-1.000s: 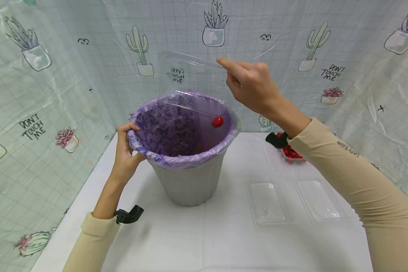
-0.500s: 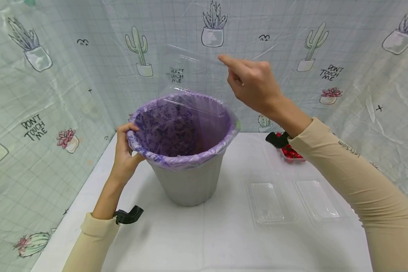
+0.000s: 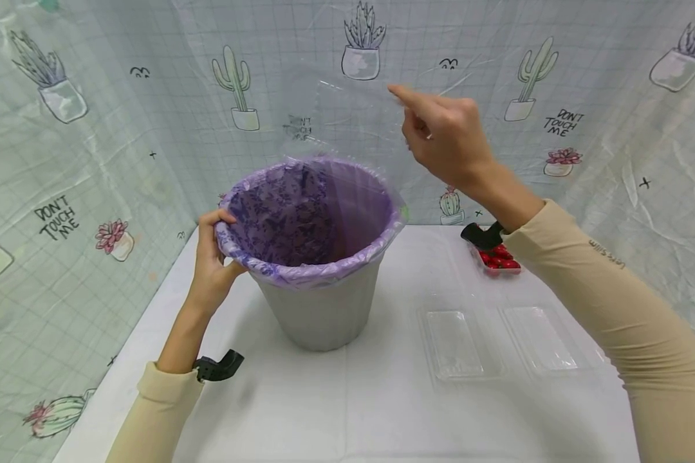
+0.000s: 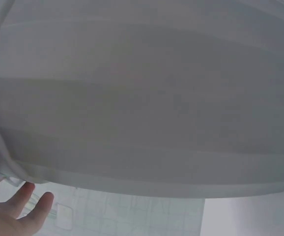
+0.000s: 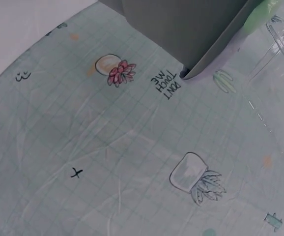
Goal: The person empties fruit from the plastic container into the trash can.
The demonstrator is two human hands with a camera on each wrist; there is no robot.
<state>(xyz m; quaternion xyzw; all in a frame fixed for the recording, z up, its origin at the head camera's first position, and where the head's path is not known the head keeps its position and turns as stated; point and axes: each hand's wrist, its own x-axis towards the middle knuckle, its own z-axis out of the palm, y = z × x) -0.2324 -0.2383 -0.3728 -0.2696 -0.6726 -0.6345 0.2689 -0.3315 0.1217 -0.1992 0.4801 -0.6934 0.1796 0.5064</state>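
My left hand (image 3: pixel 213 265) grips the left rim of a grey bin (image 3: pixel 324 315), fingers over the edge and thumb below. A purple patterned liner (image 3: pixel 318 275) is folded over that rim. Above the bin's opening, my right hand (image 3: pixel 448 132) holds a clear plastic container (image 3: pixel 342 106) by its right side. The container is tilted and faint against the backdrop, its lower edge overlapping the bin's back rim in the head view. In the right wrist view, a fingertip shows beside the container's clear edge (image 5: pixel 279 42). The left wrist view is mostly filled by the bin's wall (image 4: pixel 147 108).
Two clear plastic trays (image 3: pixel 454 344) lie side by side on the white table (image 3: pixel 289 411), right of the bin. Behind them, partly under my right forearm, stands a clear punnet of small red fruits (image 3: pixel 500 260). A cactus-print sheet (image 3: pixel 168 128) hangs around the table.
A small red fruit seen near the container's lower edge over the bin has dropped out of sight. My right hand and the container have moved up and slightly right; my left hand stays put.
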